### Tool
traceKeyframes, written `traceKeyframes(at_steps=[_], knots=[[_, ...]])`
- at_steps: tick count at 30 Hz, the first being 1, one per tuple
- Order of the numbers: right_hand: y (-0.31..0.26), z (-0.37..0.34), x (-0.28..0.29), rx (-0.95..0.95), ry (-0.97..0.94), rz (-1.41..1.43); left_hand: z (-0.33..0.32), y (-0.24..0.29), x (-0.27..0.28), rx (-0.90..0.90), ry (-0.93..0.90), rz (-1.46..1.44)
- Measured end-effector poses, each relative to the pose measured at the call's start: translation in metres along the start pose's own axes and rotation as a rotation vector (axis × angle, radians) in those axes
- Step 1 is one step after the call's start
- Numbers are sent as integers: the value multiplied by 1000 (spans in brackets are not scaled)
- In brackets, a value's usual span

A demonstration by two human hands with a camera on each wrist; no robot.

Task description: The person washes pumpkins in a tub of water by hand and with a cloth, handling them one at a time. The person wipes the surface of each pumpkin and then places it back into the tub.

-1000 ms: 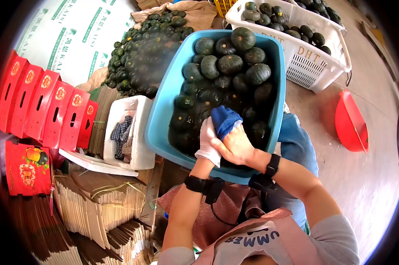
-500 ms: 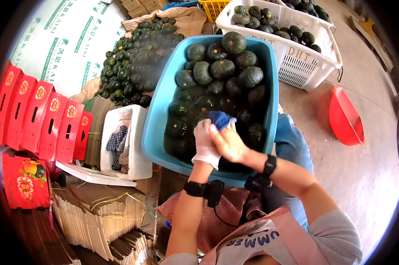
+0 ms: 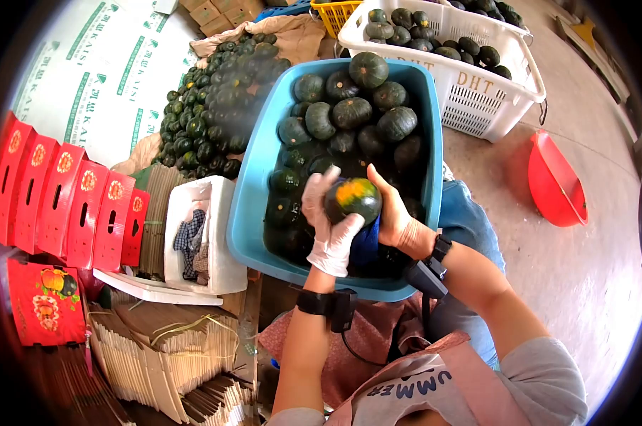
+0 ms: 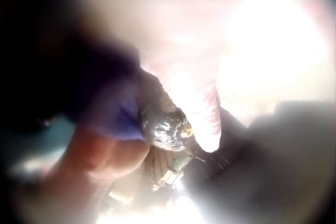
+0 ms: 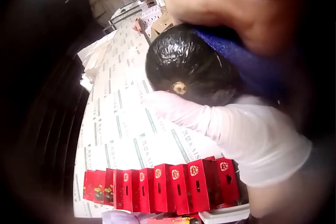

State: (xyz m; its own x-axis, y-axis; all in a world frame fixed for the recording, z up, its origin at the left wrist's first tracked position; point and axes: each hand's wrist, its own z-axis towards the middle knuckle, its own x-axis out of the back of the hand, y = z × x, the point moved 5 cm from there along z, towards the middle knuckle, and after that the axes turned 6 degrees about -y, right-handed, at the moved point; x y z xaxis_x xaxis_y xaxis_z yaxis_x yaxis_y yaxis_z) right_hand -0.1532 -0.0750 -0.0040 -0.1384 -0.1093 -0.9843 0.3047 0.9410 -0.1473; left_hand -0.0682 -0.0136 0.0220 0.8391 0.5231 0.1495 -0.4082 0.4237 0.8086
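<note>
A dark green squash with an orange-yellow patch (image 3: 354, 199) is held above the blue tub (image 3: 244, 213). My left hand (image 3: 326, 231), in a white glove, grips it from the left, thumb across its near side. Bare and on the squash's right side, my right hand (image 3: 399, 219) holds a blue cloth (image 3: 365, 245) against it. In the right wrist view the squash (image 5: 184, 66) looks wet and shows its stem, with the gloved thumb just below. Many dark squashes (image 3: 353, 112) fill the tub, the nearer ones lying in dark water.
White crates (image 3: 470, 106) with squashes stand behind the tub at the right, near a red basin (image 3: 556, 181). A squash pile (image 3: 214, 106) lies at the back left. Red boxes (image 3: 67, 206), a foam box (image 3: 221, 234) and stacked cardboard (image 3: 143, 355) are on the left.
The squash, covered by both hands before, now shows between them with its orange patch up. The hands have parted to its two sides, and the head view has shifted slightly.
</note>
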Motion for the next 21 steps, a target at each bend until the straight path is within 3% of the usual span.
traceKeyframes(at_steps=[3,4,5,7,8,11,13,15,17,19,21], knots=[[-8,-1,-28,105,62,-98,9,-11,20,-17,127,406],[-10,1,-28,102,57,-99,10,4,20,206,120,404],[-15,3,-25,156,60,-131,12,13,18,341,87,241],[-14,7,-22,207,61,-152,14,12,10,441,5,-208],[-15,7,-23,280,50,-370,16,23,10,617,22,-251],[-6,3,-24,551,62,-1207,6,11,9,725,286,-375],[0,-4,-25,570,8,-1340,-5,-23,9,697,336,-836],[0,-18,-41,627,-59,-1467,-1,-9,8,817,262,-1059],[10,-31,-54,612,-274,-1735,1,-9,17,891,295,-1046],[18,-36,-52,617,-316,-1959,4,5,21,799,334,-953],[19,-33,-54,641,-341,-2080,-4,-18,20,791,284,-943]])
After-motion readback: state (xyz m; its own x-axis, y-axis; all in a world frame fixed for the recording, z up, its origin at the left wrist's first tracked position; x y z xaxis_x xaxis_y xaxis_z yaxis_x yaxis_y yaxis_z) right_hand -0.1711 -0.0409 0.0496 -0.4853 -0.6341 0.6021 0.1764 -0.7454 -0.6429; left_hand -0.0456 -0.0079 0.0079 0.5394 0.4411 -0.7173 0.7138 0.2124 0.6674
